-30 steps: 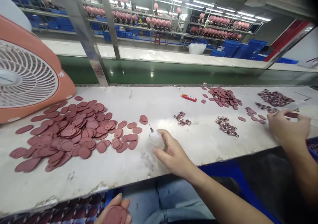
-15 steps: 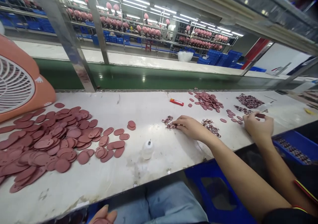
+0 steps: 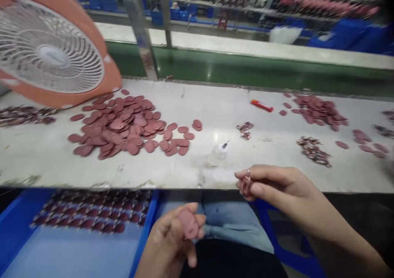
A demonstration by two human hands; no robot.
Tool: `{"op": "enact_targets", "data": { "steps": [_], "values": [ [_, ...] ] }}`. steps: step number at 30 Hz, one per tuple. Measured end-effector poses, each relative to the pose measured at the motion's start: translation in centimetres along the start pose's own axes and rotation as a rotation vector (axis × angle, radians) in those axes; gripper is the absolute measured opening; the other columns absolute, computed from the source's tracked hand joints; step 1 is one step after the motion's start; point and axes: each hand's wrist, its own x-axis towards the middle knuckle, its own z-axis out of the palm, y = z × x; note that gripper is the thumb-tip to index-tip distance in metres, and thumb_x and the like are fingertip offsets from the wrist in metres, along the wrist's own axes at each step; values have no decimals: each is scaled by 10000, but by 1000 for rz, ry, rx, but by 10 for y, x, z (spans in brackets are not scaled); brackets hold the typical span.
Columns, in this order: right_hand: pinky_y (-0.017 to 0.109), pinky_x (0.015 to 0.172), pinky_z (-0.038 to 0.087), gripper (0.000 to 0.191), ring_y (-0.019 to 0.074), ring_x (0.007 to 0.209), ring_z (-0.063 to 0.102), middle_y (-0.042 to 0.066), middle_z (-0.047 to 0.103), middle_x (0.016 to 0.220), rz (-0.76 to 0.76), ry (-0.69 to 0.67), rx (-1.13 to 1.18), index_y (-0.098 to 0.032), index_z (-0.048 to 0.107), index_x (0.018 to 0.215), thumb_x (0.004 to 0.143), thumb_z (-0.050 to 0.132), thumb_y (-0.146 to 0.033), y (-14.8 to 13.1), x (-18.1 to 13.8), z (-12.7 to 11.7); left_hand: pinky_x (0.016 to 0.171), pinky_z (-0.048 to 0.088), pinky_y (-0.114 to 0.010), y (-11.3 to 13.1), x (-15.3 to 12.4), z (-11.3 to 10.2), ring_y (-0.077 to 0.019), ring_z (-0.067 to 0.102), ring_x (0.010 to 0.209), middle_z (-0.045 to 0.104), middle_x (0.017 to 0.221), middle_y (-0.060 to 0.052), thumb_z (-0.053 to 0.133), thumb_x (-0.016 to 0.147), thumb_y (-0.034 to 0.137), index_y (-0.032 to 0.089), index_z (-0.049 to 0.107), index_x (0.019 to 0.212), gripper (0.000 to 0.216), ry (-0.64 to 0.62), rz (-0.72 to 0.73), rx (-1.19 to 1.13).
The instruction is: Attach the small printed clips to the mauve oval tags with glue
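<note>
My left hand [image 3: 172,239] is low over my lap, fingers curled round a dark red oval pad [image 3: 188,224]. My right hand [image 3: 273,187] hovers at the bench's front edge and pinches a small patterned piece [image 3: 246,184] between thumb and fingers. A small white squeeze bottle [image 3: 218,154] with a thin nozzle stands on the white bench [image 3: 215,118] just beyond my right hand. A big heap of red oval pads [image 3: 123,124] lies to the left on the bench. A little cluster of patterned pieces [image 3: 245,130] lies behind the bottle.
An orange fan [image 3: 52,52] stands at the back left. A blue tray [image 3: 76,237] under the bench holds rows of pads. More pads [image 3: 317,109], patterned pieces [image 3: 312,150] and a red lighter [image 3: 261,105] lie to the right. A green conveyor [image 3: 246,70] runs behind.
My right hand left the cluster of patterned pieces and came back to the bench edge holding one. My left hand rose with its pad. The view swung down and left.
</note>
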Motion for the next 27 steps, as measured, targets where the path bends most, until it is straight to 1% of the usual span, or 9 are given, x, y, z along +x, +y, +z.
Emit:
{"op": "enact_targets", "data": {
  "steps": [1, 2, 5, 7, 10, 14, 20, 22, 27],
  "values": [
    [220, 720, 605, 131, 159, 827, 736, 14, 757, 906, -7, -52, 59, -245, 749, 952, 947, 664, -346, -6, -2, 10, 409, 430, -163, 1, -2, 3, -163, 660, 636, 727, 719, -75, 880, 573, 563, 172, 796, 877, 503, -41, -9, -11],
    [202, 712, 598, 95, 138, 797, 735, -1, 764, 933, -29, -101, 96, -274, 748, 1004, 935, 685, -291, -11, -4, 19, 421, 432, -156, 1, -4, 5, -144, 640, 627, 708, 708, -64, 864, 605, 561, 174, 802, 881, 479, -92, -18, -11],
    [156, 741, 552, 246, 86, 799, 705, -48, 748, 916, -162, -229, 86, -340, 732, 1085, 915, 699, -165, -20, -3, 36, 445, 441, -153, -1, -6, 1, -121, 586, 622, 638, 675, -39, 791, 731, 542, 162, 806, 842, 397, -250, -15, 27],
    [153, 732, 529, 271, 70, 781, 678, -54, 725, 882, -225, -284, 34, -347, 720, 1119, 928, 687, -158, -23, 1, 41, 450, 441, -148, -2, -8, -3, -115, 568, 619, 609, 654, -29, 753, 783, 520, 158, 794, 751, 366, -300, 8, 32],
    [155, 701, 514, 253, 64, 753, 664, -54, 718, 866, -255, -317, -51, -336, 700, 1152, 950, 675, -187, -25, 5, 43, 462, 449, -145, -4, -8, -6, -109, 569, 615, 622, 648, -29, 745, 802, 495, 163, 770, 670, 358, -306, 20, 8],
    [171, 676, 511, 223, 76, 738, 664, -41, 717, 854, -281, -354, -137, -303, 692, 1143, 958, 659, -183, -26, 7, 43, 470, 462, -144, -3, -8, -7, -112, 592, 631, 655, 671, -37, 742, 814, 471, 168, 781, 689, 330, -316, 6, -4],
    [180, 669, 506, 108, 79, 729, 652, -36, 693, 838, -296, -420, -241, -261, 689, 1029, 963, 644, -188, -28, 8, 43, 461, 474, -136, -4, -8, -8, -103, 597, 614, 678, 673, -34, 777, 779, 467, 168, 760, 632, 333, -310, -8, -26],
    [192, 665, 507, 103, 91, 733, 652, -25, 691, 847, -317, -441, -267, -252, 679, 1031, 971, 627, -186, -30, 8, 42, 463, 478, -135, -5, -9, -9, -106, 609, 623, 691, 690, -36, 776, 777, 469, 172, 766, 645, 325, -304, -15, -28],
    [231, 677, 521, 181, 127, 758, 658, 1, 703, 870, -351, -492, -278, -259, 670, 1125, 988, 582, -179, -33, 10, 40, 464, 478, -132, -6, -9, -9, -111, 617, 628, 691, 683, -38, 767, 780, 485, 182, 810, 778, 306, -292, -45, -24]
  ]
}}
